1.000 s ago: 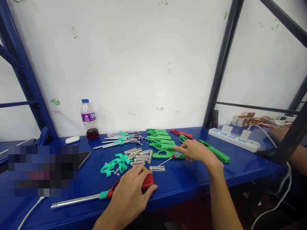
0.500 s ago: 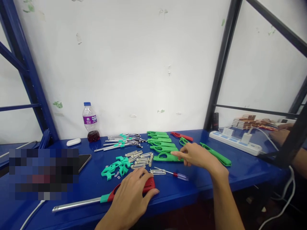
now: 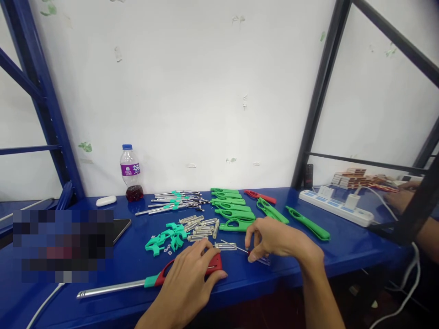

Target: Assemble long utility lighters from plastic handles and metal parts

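Near the table's front edge my left hand (image 3: pixel 192 274) holds a red lighter (image 3: pixel 214 263) flat on the table, its silver tube (image 3: pixel 113 289) pointing left. My right hand (image 3: pixel 270 240) is at the handle of a screwdriver (image 3: pixel 264 261), thumb and fingers curled around its front end; whether they touch it is hard to tell. Just left of that lies a clear part (image 3: pixel 225 246) under the screwdriver's shaft. Green handle shells (image 3: pixel 235 225) lie behind my right hand. Several clear parts (image 3: pixel 199 230) and teal pieces (image 3: pixel 176 236) are spread behind my left hand.
Silver tubes with wires (image 3: pixel 171 205) lie at the back, near a bottle (image 3: pixel 132 173) and a white case (image 3: pixel 106 201). A red shell (image 3: pixel 259 196) is behind the green ones. A power strip (image 3: pixel 336 208) sits at right; another person's hand (image 3: pixel 401 201) shows beyond the frame post.
My right hand has moved from the green shells toward me, down to the screwdriver handle. My left hand stays on the red lighter. The view has shifted slightly.
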